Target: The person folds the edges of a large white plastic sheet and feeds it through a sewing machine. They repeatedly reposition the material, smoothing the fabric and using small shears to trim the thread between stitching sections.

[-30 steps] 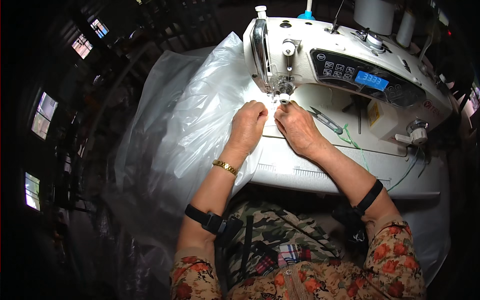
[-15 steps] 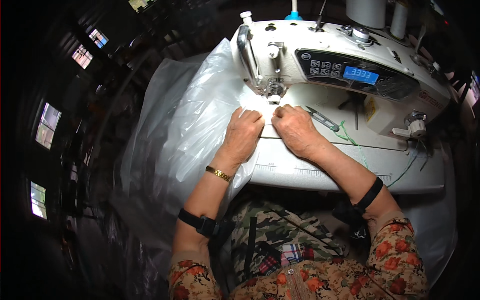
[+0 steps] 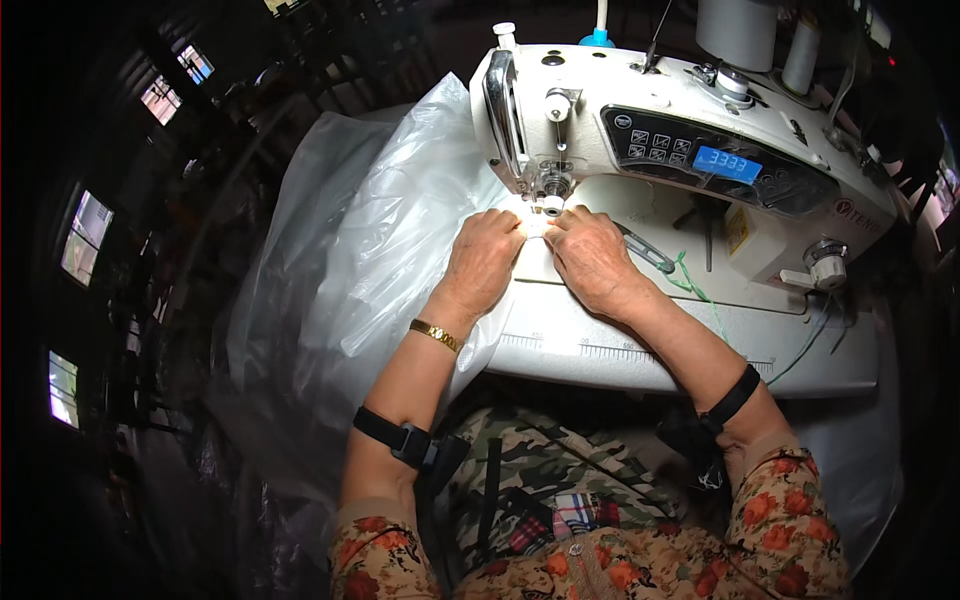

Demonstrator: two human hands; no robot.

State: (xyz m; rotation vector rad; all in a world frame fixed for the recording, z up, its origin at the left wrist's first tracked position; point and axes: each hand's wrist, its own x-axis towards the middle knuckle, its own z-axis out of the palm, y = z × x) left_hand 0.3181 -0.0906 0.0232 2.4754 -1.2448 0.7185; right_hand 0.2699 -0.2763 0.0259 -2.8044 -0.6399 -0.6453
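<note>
here both hands, left hand (image 3: 484,262) and right hand (image 3: 594,259), press clear plastic (image 3: 400,230) under the sewing machine (image 3: 690,150).

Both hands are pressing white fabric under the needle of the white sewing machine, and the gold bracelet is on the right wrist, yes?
Not quite: the head view shows the gold bracelet on the left wrist. Both the left hand and right hand do press white fabric at the white sewing machine.

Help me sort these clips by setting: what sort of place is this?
Probably a sewing workshop or garment workroom. A white industrial sewing machine with a lit control panel, thread cones behind it, and both hands guiding white material under the needle.
</note>
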